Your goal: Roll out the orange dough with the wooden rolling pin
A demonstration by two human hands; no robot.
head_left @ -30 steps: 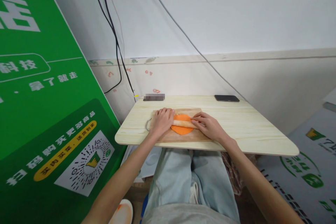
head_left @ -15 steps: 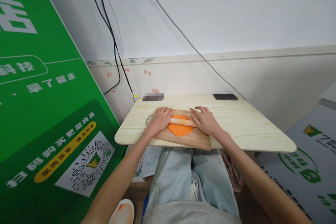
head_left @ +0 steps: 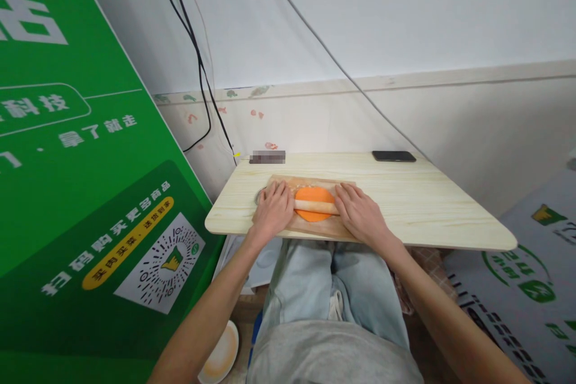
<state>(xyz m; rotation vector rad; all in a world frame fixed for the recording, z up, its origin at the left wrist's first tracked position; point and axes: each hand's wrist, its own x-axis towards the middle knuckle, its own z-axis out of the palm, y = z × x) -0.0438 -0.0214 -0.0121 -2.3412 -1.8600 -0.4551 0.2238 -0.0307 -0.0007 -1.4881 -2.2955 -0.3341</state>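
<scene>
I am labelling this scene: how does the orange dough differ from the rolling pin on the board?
Colour: the dough is bright orange; the rolling pin is pale wood.
Shape: the dough is a flat round disc; the rolling pin is a long thin stick.
Pose: the dough lies on the board; the rolling pin lies across it, its ends under the left hand and right hand.
Both are over the same board.
</scene>
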